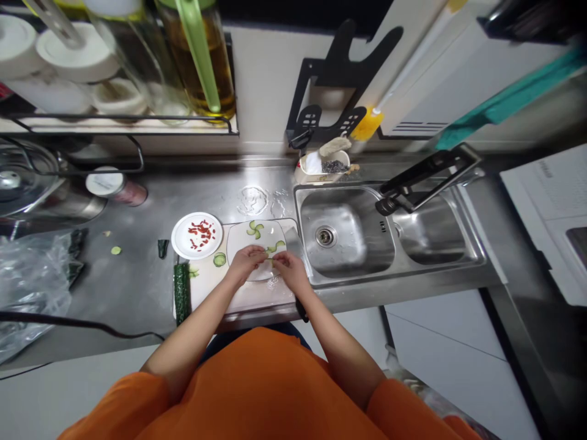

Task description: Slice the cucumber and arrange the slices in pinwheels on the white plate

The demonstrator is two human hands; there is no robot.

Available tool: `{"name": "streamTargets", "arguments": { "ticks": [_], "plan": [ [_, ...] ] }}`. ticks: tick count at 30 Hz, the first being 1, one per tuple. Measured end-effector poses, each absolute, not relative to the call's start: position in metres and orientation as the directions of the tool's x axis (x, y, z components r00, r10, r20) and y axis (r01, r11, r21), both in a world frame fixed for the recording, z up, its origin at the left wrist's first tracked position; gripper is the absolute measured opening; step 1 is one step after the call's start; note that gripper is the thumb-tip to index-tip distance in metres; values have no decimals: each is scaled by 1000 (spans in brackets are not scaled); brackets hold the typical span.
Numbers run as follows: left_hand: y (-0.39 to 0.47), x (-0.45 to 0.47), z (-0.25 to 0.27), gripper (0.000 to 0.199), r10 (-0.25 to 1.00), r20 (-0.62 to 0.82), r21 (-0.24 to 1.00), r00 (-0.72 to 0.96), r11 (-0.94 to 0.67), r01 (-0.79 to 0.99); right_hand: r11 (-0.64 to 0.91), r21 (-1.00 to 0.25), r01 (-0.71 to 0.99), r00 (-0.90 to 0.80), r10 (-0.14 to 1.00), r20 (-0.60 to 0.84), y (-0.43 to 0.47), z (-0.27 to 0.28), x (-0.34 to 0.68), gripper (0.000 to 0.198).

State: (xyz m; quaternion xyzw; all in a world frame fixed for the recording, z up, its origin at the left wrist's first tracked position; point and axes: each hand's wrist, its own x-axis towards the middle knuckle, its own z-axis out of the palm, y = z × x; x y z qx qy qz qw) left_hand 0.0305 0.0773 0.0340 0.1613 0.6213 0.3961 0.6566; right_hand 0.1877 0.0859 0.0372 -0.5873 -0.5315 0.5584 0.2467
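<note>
Over a white square plate [238, 237], my left hand [247, 264] and my right hand [291, 270] meet with their fingertips pinched. A small thin cucumber slice appears to be held between them, partly covered by the fingers. On the plate, cut cucumber pieces [255, 230] form a pinwheel, and more curved cucumber slices [276, 247] lie just beyond my fingertips. The plate rests on a pale cutting board [208, 287]. A knife [293, 240] lies at the board's right side, its black handle towards me and partly hidden by my right forearm.
A round white plate [181, 239] with red berries stands beyond the board's left part. A dark green cucumber [182, 293] and a cucumber round [219, 260] lie on the board. A double sink [346, 269] adjoins on the right; a plastic bag [32, 281] lies far left.
</note>
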Motion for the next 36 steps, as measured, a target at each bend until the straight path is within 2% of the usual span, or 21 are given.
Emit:
{"name": "streamTargets", "arguments": {
  "ticks": [3,9,14,18,29,36],
  "plan": [
    [84,32,34,41,746,-661,738,-81,628,-247,-338,-859,384,-135,900,-415,88,34,191,17],
    [95,32,33,24,785,-605,787,-133,615,50,-295,-783,547,-70,916,-395,98,37,194,14],
    [106,32,28,17,889,-439,822,-131,456,340,-303,-705,642,10,922,-387,104,34,191,15],
    [116,36,25,14,915,-384,788,-122,393,474,-311,-652,692,59,924,-379,109,31,187,15],
    [121,43,30,15,921,-375,709,-109,361,606,-283,-538,794,90,930,-356,110,33,182,16],
    [121,45,29,15,909,-394,691,-136,391,609,-248,-461,852,78,931,-357,109,35,177,15]
  ]
}}
